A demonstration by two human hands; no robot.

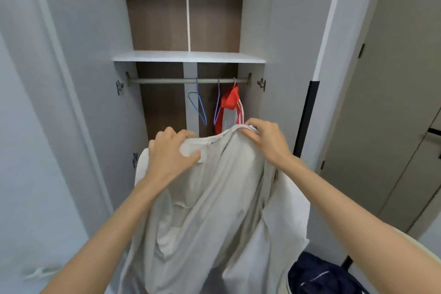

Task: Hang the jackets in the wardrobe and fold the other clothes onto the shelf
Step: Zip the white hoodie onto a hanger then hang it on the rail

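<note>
Left hand (171,150) and right hand (265,141) grip the beige garment (210,198) by its top edge, length hanging straight down.

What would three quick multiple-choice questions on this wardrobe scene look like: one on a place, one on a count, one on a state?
1. Where on the rod does the red and white jacket hang?
A. Right end
B. Left end
C. Middle

2. How many hangers on the rod are bare?
A. None
B. Two
C. Five

3. What do the hands hold?
A. Nothing
B. One hanger each
C. Both grip the pale garment

Answers:
1 A: the jacket hangs close to the rod's right bracket.
2 B: the blue hanger and the purple hanger carry nothing.
3 C: the left hand and the right hand each clutch its top edge.
</note>
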